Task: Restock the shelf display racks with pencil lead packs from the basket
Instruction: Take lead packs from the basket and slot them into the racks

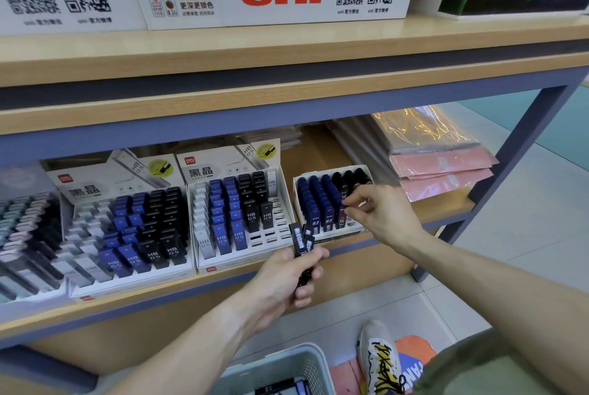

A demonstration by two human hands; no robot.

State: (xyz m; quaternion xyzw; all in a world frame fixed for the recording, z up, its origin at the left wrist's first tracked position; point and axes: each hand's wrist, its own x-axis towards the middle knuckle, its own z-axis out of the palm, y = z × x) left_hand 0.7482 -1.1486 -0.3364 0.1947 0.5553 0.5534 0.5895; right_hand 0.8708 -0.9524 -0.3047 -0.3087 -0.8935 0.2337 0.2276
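While you stand on the pale tiled floor [526, 235], a wooden shelf [439, 206] holds white display racks. Two big racks [127, 270] and [283, 200] carry rows of white, blue and black lead packs marked HB 0.5. Just right of them, a small rack [361, 228] holds blue and black packs marked 0.3. Your right hand [379, 213] pinches one dark pack [342, 214] at the front of that small rack. Your left hand [283, 280] grips a bunch of black packs [299, 240] below the shelf edge. A grey basket [287, 366] with more packs sits on the floor beside your shoe [381, 359].
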